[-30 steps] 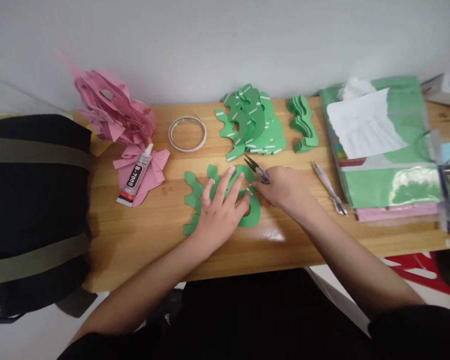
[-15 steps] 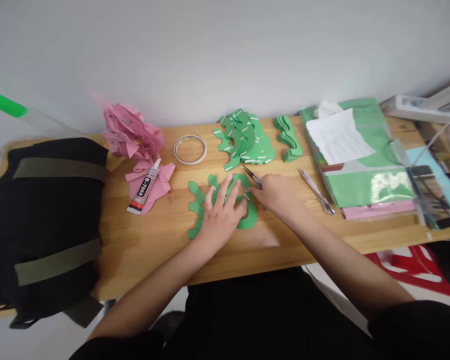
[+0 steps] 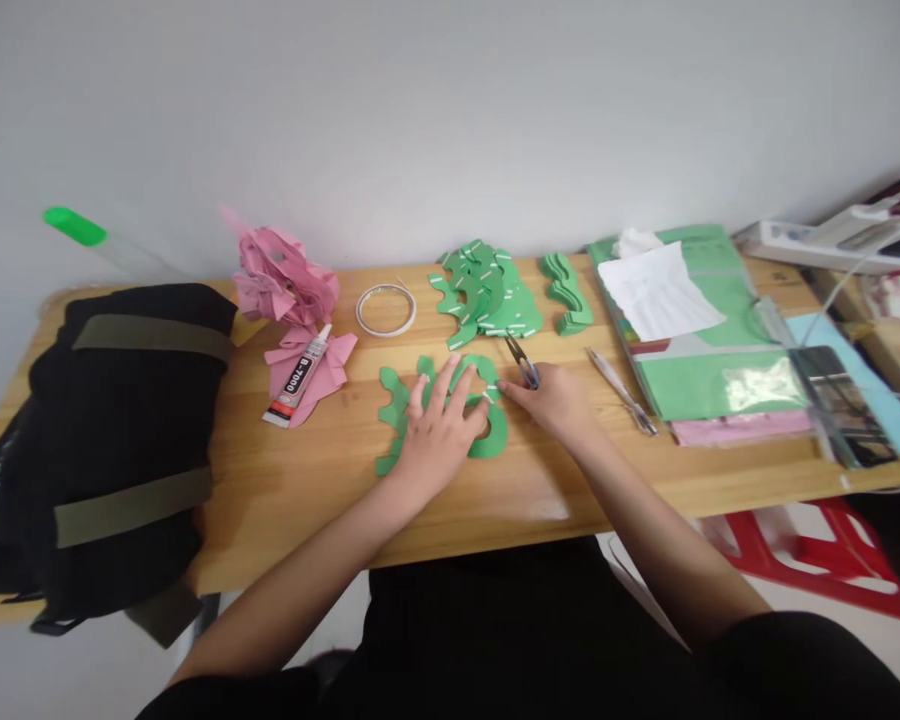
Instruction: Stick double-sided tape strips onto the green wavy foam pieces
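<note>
My left hand (image 3: 436, 432) lies with fingers spread on green paper cut-outs (image 3: 493, 437), which have wavy edges and small white strips. My right hand (image 3: 559, 400) is closed around a small pair of snips (image 3: 521, 358) with dark pointed blades and a blue handle. The blades point up and away from me. One fingertip of this hand reaches the right edge of the cut-out, by a white strip. Just behind lies a pile of green cut-outs (image 3: 487, 290) bearing white strips. Beside it is a stack of narrow wavy green pieces (image 3: 568, 295).
A tape roll (image 3: 385, 309), glue tube (image 3: 297, 380) and pink paper (image 3: 285, 280) lie to the left. A black bag (image 3: 142, 420) covers the table's left end. On the right are a pen (image 3: 621, 390), green paper packs (image 3: 709, 375), white paper (image 3: 658, 290) and a phone (image 3: 844, 405).
My right hand has shifted slightly right, away from the cut-out, and the snips point more upright. My left hand stays put on the paper. The whole view has turned a little.
</note>
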`<state>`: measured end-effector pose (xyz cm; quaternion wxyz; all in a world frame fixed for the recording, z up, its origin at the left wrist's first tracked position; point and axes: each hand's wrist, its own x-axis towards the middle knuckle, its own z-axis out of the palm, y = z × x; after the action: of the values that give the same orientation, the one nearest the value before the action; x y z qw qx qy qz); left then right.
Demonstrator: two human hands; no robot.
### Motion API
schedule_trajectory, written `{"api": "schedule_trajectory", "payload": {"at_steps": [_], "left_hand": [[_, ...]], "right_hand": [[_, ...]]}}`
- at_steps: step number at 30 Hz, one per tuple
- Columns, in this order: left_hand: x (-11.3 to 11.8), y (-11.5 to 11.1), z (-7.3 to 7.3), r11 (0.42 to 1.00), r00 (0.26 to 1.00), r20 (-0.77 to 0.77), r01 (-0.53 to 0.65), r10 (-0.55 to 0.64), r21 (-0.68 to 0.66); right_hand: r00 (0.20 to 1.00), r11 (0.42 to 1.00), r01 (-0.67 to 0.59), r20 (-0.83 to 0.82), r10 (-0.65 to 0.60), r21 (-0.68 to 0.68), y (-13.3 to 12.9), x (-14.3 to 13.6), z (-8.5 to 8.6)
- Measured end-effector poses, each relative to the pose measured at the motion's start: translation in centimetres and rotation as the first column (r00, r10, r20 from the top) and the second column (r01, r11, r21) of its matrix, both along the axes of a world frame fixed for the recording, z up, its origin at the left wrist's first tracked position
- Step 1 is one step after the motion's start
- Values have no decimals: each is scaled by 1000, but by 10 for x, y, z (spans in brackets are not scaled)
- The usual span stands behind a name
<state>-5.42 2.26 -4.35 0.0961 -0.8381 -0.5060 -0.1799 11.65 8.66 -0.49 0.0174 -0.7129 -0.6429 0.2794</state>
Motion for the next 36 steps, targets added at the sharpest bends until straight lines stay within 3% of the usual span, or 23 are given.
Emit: {"api": "schedule_trajectory", "payload": {"at_steps": [5, 14, 20, 23, 25, 26, 29, 31, 33, 36], "left_hand": [[0, 0, 1, 997, 999, 52, -7, 12, -83], [1, -1, -1, 999, 1000, 20, -11, 12, -31], [-1, 2, 3, 985, 992, 116, -19, 39, -171], [-4, 0, 15, 969, 948, 313, 17, 63, -247], [-7, -5, 26, 951, 871, 487, 94, 65, -295], [-9, -8, 33, 934, 823, 565, 148, 66, -325], [-11, -19, 47, 871, 685, 725, 305, 80, -384], [-12, -26, 51, 832, 617, 782, 386, 87, -398], [-11, -31, 52, 815, 603, 793, 413, 88, -406], [-9, -38, 52, 832, 667, 742, 372, 69, -412]], "right_hand": [[995, 1000, -12, -99, 11, -15, -2, 6, 2], [994, 997, 63, -90, -58, 50, -1, -1, -3], [943, 992, 130, -308, -124, -2, -1, 11, -1], [880, 981, 193, -442, -171, 3, -12, 15, 1], [809, 969, 247, -546, -216, -17, -24, 17, 4], [757, 962, 271, -607, -241, -44, -31, 17, 7], [479, 931, 303, -811, -335, -205, -49, 15, 19], [382, 929, 249, -854, -354, -273, -59, 12, 26], [338, 932, 185, -871, -357, -310, -66, 9, 32], [298, 936, 137, -888, -350, -323, -71, 5, 34]]}}
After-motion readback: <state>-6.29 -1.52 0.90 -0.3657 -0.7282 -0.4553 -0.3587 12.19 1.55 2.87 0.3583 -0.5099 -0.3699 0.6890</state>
